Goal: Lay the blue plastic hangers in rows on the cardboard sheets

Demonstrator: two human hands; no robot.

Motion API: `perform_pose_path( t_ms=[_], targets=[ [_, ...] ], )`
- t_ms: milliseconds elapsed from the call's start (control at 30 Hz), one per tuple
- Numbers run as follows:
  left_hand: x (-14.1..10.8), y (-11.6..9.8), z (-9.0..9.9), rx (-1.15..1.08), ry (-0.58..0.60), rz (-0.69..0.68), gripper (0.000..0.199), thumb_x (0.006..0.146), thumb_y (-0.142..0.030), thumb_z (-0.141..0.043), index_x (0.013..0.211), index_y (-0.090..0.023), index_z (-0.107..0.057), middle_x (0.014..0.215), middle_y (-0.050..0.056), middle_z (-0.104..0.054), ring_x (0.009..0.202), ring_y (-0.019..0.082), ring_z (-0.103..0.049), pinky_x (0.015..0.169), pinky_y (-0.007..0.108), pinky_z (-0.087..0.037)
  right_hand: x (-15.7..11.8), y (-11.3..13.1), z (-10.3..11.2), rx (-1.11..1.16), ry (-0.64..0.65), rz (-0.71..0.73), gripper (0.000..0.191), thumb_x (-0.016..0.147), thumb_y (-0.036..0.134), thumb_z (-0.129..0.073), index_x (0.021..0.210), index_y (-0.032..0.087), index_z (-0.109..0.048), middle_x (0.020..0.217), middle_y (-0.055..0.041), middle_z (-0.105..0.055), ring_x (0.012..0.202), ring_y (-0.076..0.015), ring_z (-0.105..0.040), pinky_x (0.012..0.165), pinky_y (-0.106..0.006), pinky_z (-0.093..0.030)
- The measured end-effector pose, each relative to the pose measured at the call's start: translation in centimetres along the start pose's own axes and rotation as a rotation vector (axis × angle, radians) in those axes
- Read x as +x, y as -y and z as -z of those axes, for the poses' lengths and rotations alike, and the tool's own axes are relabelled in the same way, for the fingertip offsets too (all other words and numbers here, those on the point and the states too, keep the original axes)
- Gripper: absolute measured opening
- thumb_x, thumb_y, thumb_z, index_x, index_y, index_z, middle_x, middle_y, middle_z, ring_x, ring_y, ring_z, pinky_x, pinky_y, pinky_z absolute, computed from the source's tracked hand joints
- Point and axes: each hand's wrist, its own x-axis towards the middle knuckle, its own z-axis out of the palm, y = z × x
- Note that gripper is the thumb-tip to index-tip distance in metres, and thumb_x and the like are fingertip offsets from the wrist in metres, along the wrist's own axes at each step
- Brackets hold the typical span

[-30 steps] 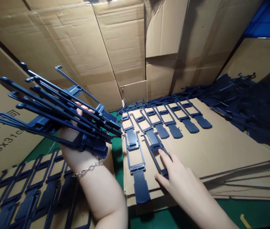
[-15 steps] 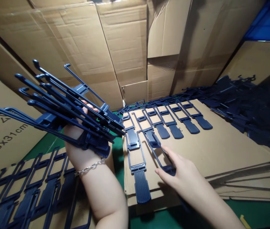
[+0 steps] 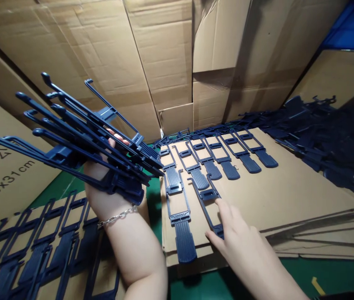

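My left hand (image 3: pixel 118 138) is closed round a bundle of dark blue plastic frames (image 3: pixel 79 143), raised at the left with their hooked ends fanned outward; most of its palm is hidden. On the cardboard sheet (image 3: pixel 292 183), my right hand (image 3: pixel 237 233) grips one dark blue plastic frame (image 3: pixel 208 194) by its sides, thumb and fingers at its lower part. The paddle end of that frame is hidden under the hand. Just left of it lies another frame with a ribbed paddle (image 3: pixel 185 241). Behind them several like frames (image 3: pixel 234 149) lie in a row.
A heap of loose dark blue frames (image 3: pixel 330 137) fills the right and back. At lower left, more frames (image 3: pixel 43 246) are laid out on another cardboard sheet. Cardboard walls (image 3: pixel 161 54) close off the back, and a printed carton (image 3: pixel 4 166) stands at left. Green surface (image 3: pixel 336 279) shows below.
The frame under my right hand has shifted slightly toward me and right, away from the row behind, and its hooked top now shows. The left hand's bundle stays nearly still.
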Motion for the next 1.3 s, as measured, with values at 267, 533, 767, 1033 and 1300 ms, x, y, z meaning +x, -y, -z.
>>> perform_pose_path(
  t_ms=[267, 533, 767, 1033, 1300],
  targets=[
    [0.2, -0.4, 0.0, -0.07, 0.006, 0.121, 0.013, 0.081, -0.016, -0.059, 0.088, -0.022, -0.068, 0.093, -0.003, -0.064, 0.093, 0.013, -0.06, 0.09, 0.025, -0.048, 1.7, 0.7, 0.7, 0.0, 0.159, -0.027, 0.068, 0.073, 0.037, -0.062, 0.136, 0.023, -0.04, 0.111, -0.0158, -0.057, 0.056, -0.0199, -0.063, 0.043, -0.026, -0.044],
    [-0.1, -0.4, -1.0, -0.113, -0.043, 0.12, 0.016, 0.077, -0.013, -0.061, 0.092, -0.013, -0.067, 0.086, 0.002, -0.064, 0.085, 0.014, -0.062, 0.084, 0.028, -0.05, 3.2, 2.0, 3.4, 0.031, 0.321, 0.017, 0.077, 0.073, 0.037, -0.064, 0.141, 0.02, -0.033, 0.101, -0.0168, -0.061, 0.07, -0.025, -0.064, 0.055, -0.031, -0.048],
    [-0.6, -1.0, -0.2, -0.159, 0.029, 0.131, 0.018, 0.085, -0.019, -0.053, 0.098, -0.022, -0.065, 0.102, -0.001, -0.062, 0.103, 0.014, -0.056, 0.096, 0.03, -0.044, 9.2, 0.2, 2.4, 0.004, 0.015, 0.488, 0.06, 0.085, 0.046, -0.047, 0.135, 0.015, -0.042, 0.139, -0.0159, -0.039, 0.129, -0.0309, -0.034, 0.102, -0.051, -0.031],
    [-0.4, -0.9, -0.5, -0.026, -0.081, 0.138, 0.01, 0.083, -0.024, -0.058, 0.085, -0.028, -0.067, 0.098, -0.004, -0.066, 0.099, 0.016, -0.06, 0.093, 0.031, -0.048, 11.8, -0.7, -0.4, 0.159, 0.182, 0.551, 0.064, 0.089, 0.054, -0.026, 0.143, 0.019, -0.028, 0.15, -0.0098, -0.015, 0.138, -0.0273, -0.01, 0.11, -0.05, -0.01],
    [0.5, 0.6, -0.3, -0.044, -0.069, 0.113, 0.017, 0.077, -0.018, -0.063, 0.093, -0.017, -0.068, 0.095, 0.001, -0.066, 0.09, 0.015, -0.062, 0.082, 0.027, -0.052, 12.0, 0.8, -0.9, 0.206, 0.149, 0.498, 0.067, 0.089, 0.056, -0.027, 0.143, 0.017, -0.029, 0.15, -0.0125, -0.015, 0.138, -0.0276, -0.011, 0.111, -0.046, -0.011]
  ],
)
